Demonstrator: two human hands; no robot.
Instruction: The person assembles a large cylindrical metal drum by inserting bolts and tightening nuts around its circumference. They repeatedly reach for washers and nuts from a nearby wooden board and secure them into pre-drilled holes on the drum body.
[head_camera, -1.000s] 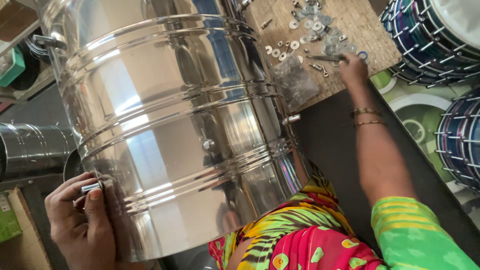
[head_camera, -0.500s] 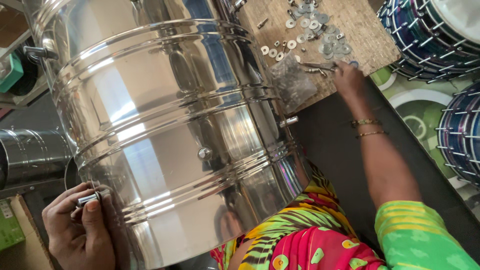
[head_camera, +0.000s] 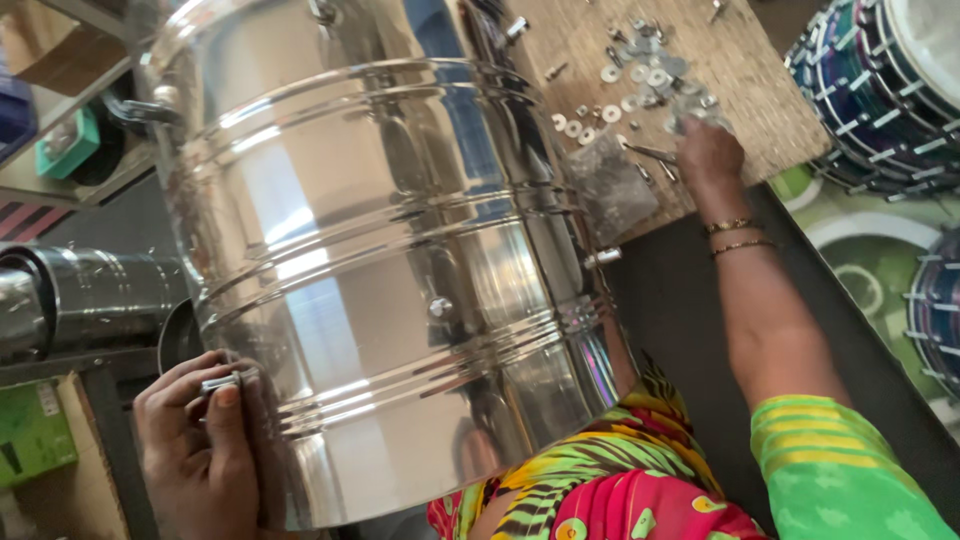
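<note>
The large steel drum shell (head_camera: 390, 270) lies across the person's lap, filling the middle of the view. The left hand (head_camera: 200, 445) pinches a small metal bolt (head_camera: 222, 381) against the shell's lower edge. The right hand (head_camera: 708, 150), fingers curled together, reaches among washers (head_camera: 640, 70) on the wooden board (head_camera: 760, 110).

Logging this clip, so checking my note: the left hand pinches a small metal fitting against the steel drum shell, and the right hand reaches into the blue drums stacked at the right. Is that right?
Not quite. In the head view the right hand reaches among the washers and screws on the board, not the blue drums. The left hand does pinch a small metal fitting against the steel drum shell.
</note>
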